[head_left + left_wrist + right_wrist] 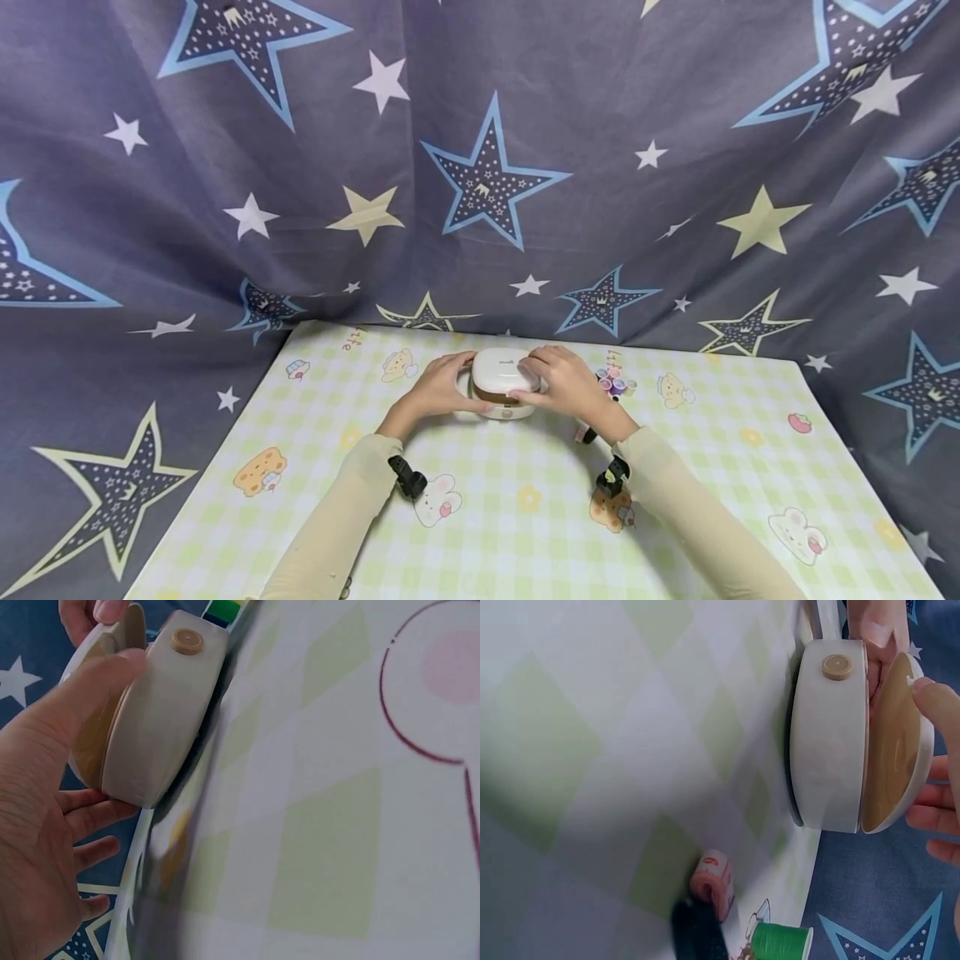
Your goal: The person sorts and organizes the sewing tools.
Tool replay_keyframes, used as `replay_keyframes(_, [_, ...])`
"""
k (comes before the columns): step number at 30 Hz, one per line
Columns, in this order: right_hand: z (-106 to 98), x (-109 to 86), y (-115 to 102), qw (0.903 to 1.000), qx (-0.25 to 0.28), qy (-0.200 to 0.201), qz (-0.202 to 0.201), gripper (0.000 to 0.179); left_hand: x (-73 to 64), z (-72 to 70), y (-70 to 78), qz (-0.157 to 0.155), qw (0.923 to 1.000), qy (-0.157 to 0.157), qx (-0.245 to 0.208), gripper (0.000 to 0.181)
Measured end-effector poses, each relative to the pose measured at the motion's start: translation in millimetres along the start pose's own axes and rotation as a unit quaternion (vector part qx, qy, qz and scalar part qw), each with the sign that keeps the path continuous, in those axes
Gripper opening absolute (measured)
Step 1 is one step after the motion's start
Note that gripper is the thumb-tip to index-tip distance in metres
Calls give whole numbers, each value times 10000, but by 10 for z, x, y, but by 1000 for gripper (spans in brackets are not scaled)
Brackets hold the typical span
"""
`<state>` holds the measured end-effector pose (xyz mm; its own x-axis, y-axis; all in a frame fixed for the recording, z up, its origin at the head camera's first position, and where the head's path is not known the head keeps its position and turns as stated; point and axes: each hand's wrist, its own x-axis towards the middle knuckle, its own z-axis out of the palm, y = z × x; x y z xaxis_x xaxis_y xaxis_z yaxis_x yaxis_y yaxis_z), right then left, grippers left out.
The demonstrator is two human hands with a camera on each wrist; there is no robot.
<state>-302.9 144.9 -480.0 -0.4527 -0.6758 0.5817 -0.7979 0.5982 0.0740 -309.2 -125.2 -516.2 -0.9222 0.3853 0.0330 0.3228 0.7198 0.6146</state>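
Observation:
A white case with a tan inside and a round tan button on its front stands on the table; its base (508, 413) rests flat and its hinged lid (928, 754) is tilted partly up. My left hand (442, 387) holds the case's left side, thumb toward the front and fingers behind, as the left wrist view shows. With the thumb at its front edge and fingers on the outer side, my right hand (567, 385) grips the lid. What lies inside the case is hidden.
Right of the case sit several small thread spools (617, 385), partly behind the right forearm. A rolled pink-and-white tape measure (714, 881), a dark object (697, 930) and a green thread spool (780, 942) lie nearby. A star-patterned curtain (480, 275) hangs behind the table (480, 533).

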Motion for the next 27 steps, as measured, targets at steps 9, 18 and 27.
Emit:
replay_keyframes(9, [-26,16,-21,9998,121,130,-31,50,3,-4,-15,17,10000,-43,-33,111])
replay_keyframes(18, [-82,131,36,9973,437,559,185,47,14,-30,-42,45,10000,-62,-48,109])
replay_keyframes(27, [-155,240,110,9919,815,671,707,35,11,-31,-40,50,9998,-145,-139,106])
